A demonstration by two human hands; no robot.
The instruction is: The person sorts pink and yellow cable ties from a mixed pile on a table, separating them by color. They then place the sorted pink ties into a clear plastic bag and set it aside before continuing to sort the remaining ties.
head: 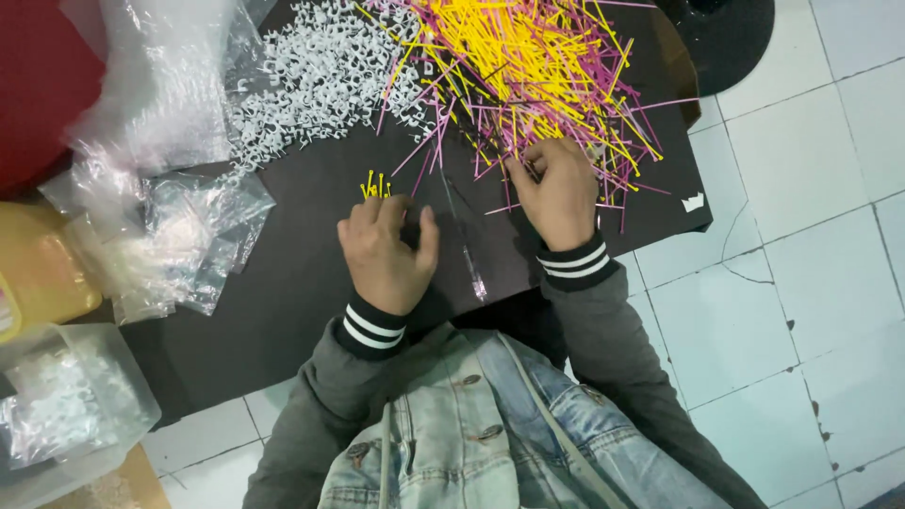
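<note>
Several yellow sticks (375, 186) were pinched in the left hand (385, 253); the right hand (556, 188) picked closed-fingered at the stick pile (528, 66). Probably light, bendy, best gripped mid-shaft.

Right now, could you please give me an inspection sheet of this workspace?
Surface: black sheet laid on a white tiled floor.
Job's things: heap of yellow and pink sticks; pile of small white clips; a few yellow sticks bunched upright at the left hand.
Clutter: clear plastic bags at the sheet's left edge, a clear tub, a yellow container.
Hands: left hand closed on the yellow bunch; right hand with fingers in the edge of the stick heap, grip hidden.
Cables: nothing seen.
Surroundings: red object top left, dark round object top right.
</note>
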